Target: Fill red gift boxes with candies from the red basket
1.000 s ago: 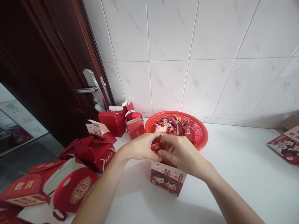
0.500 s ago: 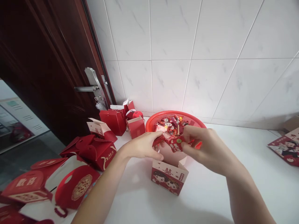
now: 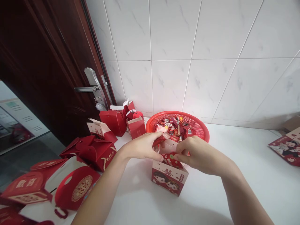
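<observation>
Head view: the open box [image 3: 167, 179], printed with two cartoon figures, stands on the white counter [image 3: 206, 197], nearer the camera than the red basket [image 3: 204, 129] by the far edge. The right hand [image 3: 195, 153] grasps the red packet [image 3: 171, 160] between thumb and fingers, in the box's mouth. The left hand [image 3: 144, 147] is closed round a wrapped sweet [image 3: 158, 140], probably more than one, as its fingers hide part of the grip; its thumb is at the box's left rim. Wrapped sweets [image 3: 173, 123] lie in the basket. Red gift boxes [image 3: 96, 151] crowd the counter's left edge up to the far left corner. Towards the far right corner lies a printed carton [image 3: 287, 148].
</observation>
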The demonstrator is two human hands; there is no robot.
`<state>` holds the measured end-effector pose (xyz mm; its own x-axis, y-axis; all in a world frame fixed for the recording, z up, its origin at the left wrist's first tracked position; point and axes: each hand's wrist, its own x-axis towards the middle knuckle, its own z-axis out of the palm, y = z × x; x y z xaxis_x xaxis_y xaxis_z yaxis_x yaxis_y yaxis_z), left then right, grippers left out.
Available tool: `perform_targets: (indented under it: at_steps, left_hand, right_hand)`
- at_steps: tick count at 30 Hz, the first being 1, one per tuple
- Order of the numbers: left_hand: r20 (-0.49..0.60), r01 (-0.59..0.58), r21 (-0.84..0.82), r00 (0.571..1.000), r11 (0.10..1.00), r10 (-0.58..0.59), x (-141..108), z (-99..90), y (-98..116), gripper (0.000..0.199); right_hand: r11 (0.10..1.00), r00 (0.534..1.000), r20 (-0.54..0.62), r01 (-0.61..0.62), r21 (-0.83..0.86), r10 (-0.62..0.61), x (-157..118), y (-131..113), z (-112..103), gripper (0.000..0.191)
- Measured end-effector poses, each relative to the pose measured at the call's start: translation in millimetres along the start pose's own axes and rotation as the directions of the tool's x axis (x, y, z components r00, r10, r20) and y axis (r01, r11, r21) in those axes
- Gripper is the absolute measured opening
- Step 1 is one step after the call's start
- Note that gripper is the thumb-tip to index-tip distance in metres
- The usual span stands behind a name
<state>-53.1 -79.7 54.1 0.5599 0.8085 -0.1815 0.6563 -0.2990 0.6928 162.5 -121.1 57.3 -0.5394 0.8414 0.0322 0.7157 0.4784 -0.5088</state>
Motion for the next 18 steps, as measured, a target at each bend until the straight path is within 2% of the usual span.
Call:
perform_targets:
  at_steps: [4, 7, 9, 11, 18]
  left_hand:
    - [-0.004, 0.019, 0.012, 1.000, 1.000, -0.019, 0, 0.6, 0, 0.045]
    - [-0.006, 0.016, 0.027, 1.000, 0.999, -0.016, -2, 0.9, 1, 0.044]
    - [-0.005, 0.003, 0.035, 1.000, 0.999, -0.003, -3, 1.1, 2, 0.041]
    - [0.003, -0.002, 0.034, 1.000, 0.999, 0.002, -5, 1.5, 4, 0.039]
    - [-0.011, -0.018, 0.065, 1.000, 0.998, 0.019, -6, 3.7, 3, 0.038]
  right_hand:
    - [0.997, 0.999, 0.013, 0.051, 0.051, -0.052, -3, 2, -6, 0.037]
    - [0.995, 0.994, -0.110, 0.022, 0.100, -0.011, 0, 1, -5, 0.029]
    - [0.993, 0.973, -0.229, -0.011, 0.120, 0.038, 4, 0, -1, 0.020]
    - [0.994, 0.952, -0.301, -0.025, 0.109, 0.057, 8, -4, 4, 0.013]
    - [1.000, 0.934, -0.358, -0.009, 0.006, 0.011, 18, -10, 21, 0.010]
